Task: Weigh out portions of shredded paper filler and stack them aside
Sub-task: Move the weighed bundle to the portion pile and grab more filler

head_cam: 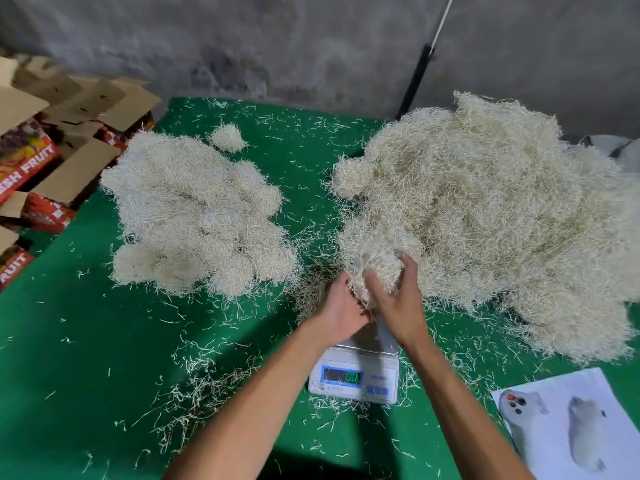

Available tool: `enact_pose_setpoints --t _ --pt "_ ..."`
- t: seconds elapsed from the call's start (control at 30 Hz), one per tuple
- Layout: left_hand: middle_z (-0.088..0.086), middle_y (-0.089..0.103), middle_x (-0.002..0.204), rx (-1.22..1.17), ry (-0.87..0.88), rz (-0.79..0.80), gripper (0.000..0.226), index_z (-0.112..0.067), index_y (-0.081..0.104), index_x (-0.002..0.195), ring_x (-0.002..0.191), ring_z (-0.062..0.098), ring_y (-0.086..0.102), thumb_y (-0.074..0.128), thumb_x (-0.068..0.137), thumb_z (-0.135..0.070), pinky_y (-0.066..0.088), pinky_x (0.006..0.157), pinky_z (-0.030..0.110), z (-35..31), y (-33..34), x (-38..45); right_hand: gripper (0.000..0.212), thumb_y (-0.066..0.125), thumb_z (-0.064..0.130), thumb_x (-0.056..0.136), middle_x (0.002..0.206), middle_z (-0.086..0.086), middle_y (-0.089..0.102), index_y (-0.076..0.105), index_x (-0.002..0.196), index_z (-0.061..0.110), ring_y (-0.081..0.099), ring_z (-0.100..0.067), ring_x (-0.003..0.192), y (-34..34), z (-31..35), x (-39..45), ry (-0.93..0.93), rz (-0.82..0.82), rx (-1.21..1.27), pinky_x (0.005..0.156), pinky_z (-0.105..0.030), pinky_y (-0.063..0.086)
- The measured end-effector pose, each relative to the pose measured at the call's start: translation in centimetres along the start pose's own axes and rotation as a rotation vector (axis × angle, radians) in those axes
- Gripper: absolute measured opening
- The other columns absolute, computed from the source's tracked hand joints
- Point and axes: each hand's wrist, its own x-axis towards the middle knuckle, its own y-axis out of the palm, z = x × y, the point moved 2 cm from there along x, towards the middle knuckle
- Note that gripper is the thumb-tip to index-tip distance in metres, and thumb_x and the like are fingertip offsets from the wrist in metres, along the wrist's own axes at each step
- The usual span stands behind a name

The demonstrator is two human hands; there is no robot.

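Note:
A big loose heap of cream shredded paper filler (491, 209) covers the right side of the green table (86, 341). On the left lies a pile of several rounded weighed portions (194, 216). A white digital scale (356, 372) stands at front centre with its display lit. Just above the scale's pan, my left hand (341, 315) and my right hand (398, 306) together grip a clump of filler (375, 266) at the near edge of the big heap. The clump hides both hands' fingertips.
Open cardboard fruit boxes (52, 140) are stacked off the table's left edge. A white printed sheet (571, 424) lies at the front right. A small lone ball of filler (227, 137) sits behind the portions. Loose shreds litter the green cloth. A grey wall stands behind.

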Motion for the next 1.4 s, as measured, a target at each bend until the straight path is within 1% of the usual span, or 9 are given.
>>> enact_pose_setpoints --t 0.07,0.2,0.37,0.53,0.77,0.93,1.03,1.17,1.4 --pt "0.006 0.051 0.147 0.433 0.059 -0.198 0.064 -0.019 0.032 0.155 0.132 0.027 0.051 0.023 0.106 -0.060 0.044 0.109 0.041 0.3 -0.9 0.7 0.082 0.064 0.060 0.096 0.076 0.018 0.063 0.023 0.157 0.024 0.056 0.006 0.059 -0.1 -1.6 -0.4 0.027 0.047 -0.100 0.064 -0.013 0.049" --pt "-0.003 0.059 0.124 0.856 0.324 -0.480 0.035 -0.017 0.052 0.133 0.085 0.000 0.051 0.038 0.109 -0.038 0.036 0.066 0.018 0.3 -3.9 1.6 0.087 0.060 0.063 0.096 0.071 0.003 0.057 0.018 0.160 0.020 0.062 0.002 0.065 0.8 -4.2 -1.5 0.074 0.083 -0.181 0.060 -0.014 0.043" --pt "-0.003 0.061 0.124 0.846 0.281 -0.506 0.027 -0.017 0.058 0.127 0.089 -0.002 0.056 0.049 0.106 -0.030 0.039 0.065 0.015 1.1 -7.1 1.7 0.089 0.066 0.073 0.082 0.145 -0.005 0.050 0.040 0.150 0.020 0.055 -0.023 0.126 0.9 -6.5 -1.6 0.088 0.364 -0.326 0.104 -0.045 0.050" --pt "-0.008 0.056 0.133 0.766 0.315 -0.491 0.031 -0.021 0.057 0.131 0.119 0.010 0.054 0.053 0.104 -0.033 0.043 0.102 0.032 1.6 -7.9 1.4 0.085 0.035 0.081 0.095 0.148 -0.006 0.055 0.043 0.150 0.016 0.056 -0.018 0.128 0.1 -5.8 -1.7 0.211 0.124 -0.101 0.103 -0.036 0.044" --pt "-0.012 0.038 0.156 0.812 0.373 -0.363 0.051 -0.029 0.037 0.150 0.140 0.011 0.039 0.055 0.103 -0.036 0.033 0.118 0.043 1.1 -7.1 1.3 0.060 0.031 0.056 0.109 0.146 -0.009 0.056 0.042 0.149 0.012 0.055 -0.017 0.125 0.2 -5.2 -1.8 0.194 0.020 -0.090 0.103 -0.034 0.041" --pt "-0.013 0.048 0.138 0.922 0.255 -0.306 0.048 -0.021 0.038 0.146 0.091 -0.005 0.056 0.054 0.103 -0.036 0.047 0.071 0.008 1.1 -5.9 2.2 0.056 0.031 0.046 0.112 0.148 -0.011 0.053 0.039 0.151 0.006 0.051 -0.016 0.128 0.3 -5.7 -2.4 0.186 0.003 -0.109 0.107 -0.033 0.039" --pt "0.014 0.066 0.113 0.970 0.258 -0.465 0.033 -0.006 0.059 0.123 0.071 0.009 0.055 0.053 0.104 -0.032 0.056 0.073 0.031 1.3 -6.6 2.3 0.054 0.031 0.046 0.112 0.142 -0.010 0.057 0.041 0.149 0.007 0.054 -0.014 0.121 0.4 -6.0 -2.6 0.207 -0.025 -0.089 0.106 -0.035 0.043" --pt "0.004 0.065 0.116 0.848 0.287 -0.565 0.022 -0.015 0.059 0.121 0.090 0.013 0.061 0.053 0.104 -0.028 0.054 0.092 0.038 1.1 -7.6 1.4 0.055 0.031 0.049 0.111 0.140 -0.007 0.059 0.041 0.147 0.009 0.057 -0.017 0.122 0.5 -6.5 -2.7 0.237 -0.042 -0.057 0.108 -0.041 0.046" --pt "-0.004 0.062 0.119 0.716 0.329 -0.535 0.023 -0.017 0.059 0.125 0.097 0.004 0.059 0.054 0.103 -0.023 0.041 0.072 0.017 0.7 -7.9 1.1 0.052 0.032 0.047 0.111 0.144 -0.009 0.055 0.040 0.146 0.010 0.054 -0.017 0.122 0.6 -7.1 -3.4 0.255 -0.057 -0.040 0.105 -0.038 0.043"
